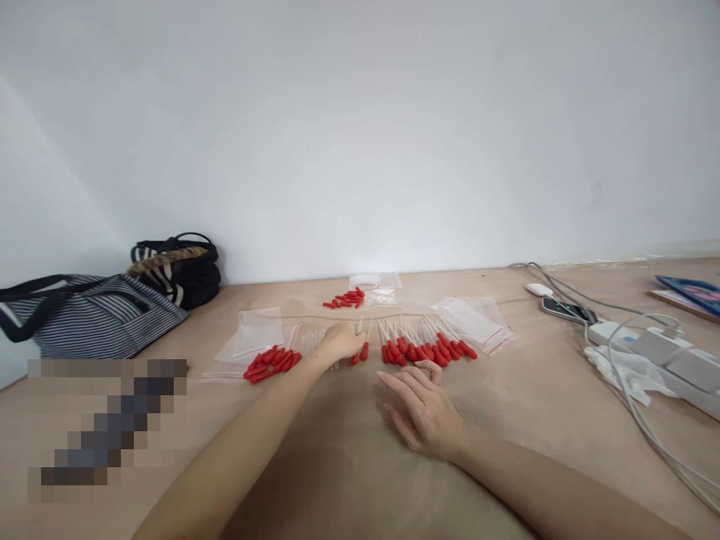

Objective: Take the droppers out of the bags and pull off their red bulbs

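Observation:
My left hand (344,342) is closed in a pinch over the middle of the surface, with a red-bulbed dropper (355,360) partly hidden under its fingers. Another dropper (364,351) lies just to its right. My right hand (424,411) is open, fingers loosely stretched out and holding nothing. Just beyond it, a row of droppers (427,352) lies with red bulbs toward me and thin clear tubes pointing away. Left of my left hand are loose red rubber bulbs (272,363) and bare clear tubes (310,339), partly covered by the hand.
Farther back lie more red bulbs (346,298) and a clear bag of tubes (385,292). Plastic zip bags (256,334) sit left, another bag (475,319) right. A striped bag (106,315) and black bag (194,274) stand left; a power strip (652,349) with cables lies right.

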